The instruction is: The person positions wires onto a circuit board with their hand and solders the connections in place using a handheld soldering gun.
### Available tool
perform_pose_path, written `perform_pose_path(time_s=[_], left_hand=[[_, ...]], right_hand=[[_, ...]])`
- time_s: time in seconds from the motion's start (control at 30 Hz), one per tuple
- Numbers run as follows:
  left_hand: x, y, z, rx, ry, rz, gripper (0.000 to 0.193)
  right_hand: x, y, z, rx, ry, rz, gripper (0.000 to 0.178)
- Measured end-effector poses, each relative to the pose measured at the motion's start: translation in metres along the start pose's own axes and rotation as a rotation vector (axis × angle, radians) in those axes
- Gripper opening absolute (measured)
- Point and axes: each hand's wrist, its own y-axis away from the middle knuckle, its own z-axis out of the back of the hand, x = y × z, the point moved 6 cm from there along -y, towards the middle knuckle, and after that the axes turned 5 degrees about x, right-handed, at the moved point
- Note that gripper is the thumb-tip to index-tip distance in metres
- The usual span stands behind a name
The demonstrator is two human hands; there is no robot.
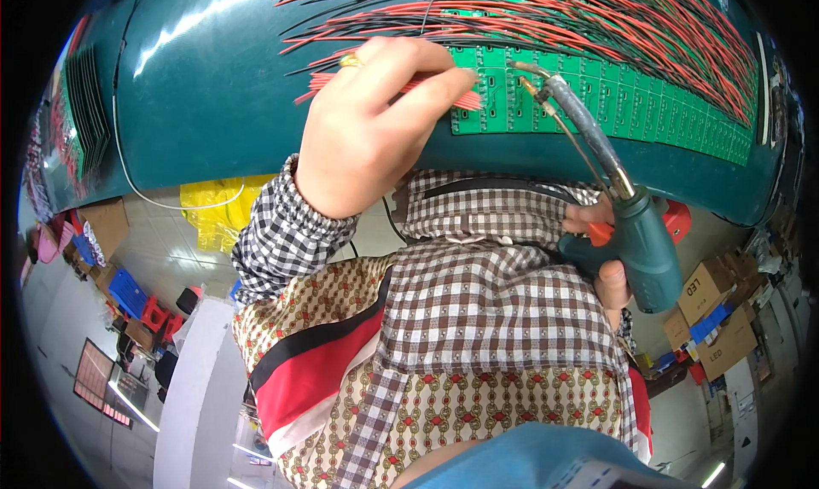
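My left hand is closed around a small bundle of red wires, whose ends stick out past the thumb by the left end of a row of green circuit boards. In my right hand is a green soldering gun with a red trigger. Its long metal barrel slants up and left, and the tip hangs over the boards, a little right of the wire ends. Behind the boards lies a thick spread of red and black wires. My palm hides the middle of the held bundle.
The dark green table curves across the top. At its left stand black wires in a neat row, with a white cable nearby. Below lie a yellow plastic bag and, farther right, cardboard boxes.
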Motion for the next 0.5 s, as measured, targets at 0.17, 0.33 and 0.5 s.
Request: perform_pose_path(time_s=[0.17,0.33,0.5], left_hand=[[-0.009,-0.003,0.013,-0.157,-0.038,-0.078,0.029],[-0.016,-0.01,-0.006,-0.033,-0.065,-0.03,0.037],[-0.012,-0.008,-0.014,0.003,-0.045,-0.026,0.036]], right_hand=[[0.004,-0.002,0.0,-0.016,-0.019,0.04,0.096],[-0.002,0.002,0.008,-0.041,-0.053,0.061,0.093],[-0.006,0.0,0.012,0.021,-0.033,0.119,0.092]])
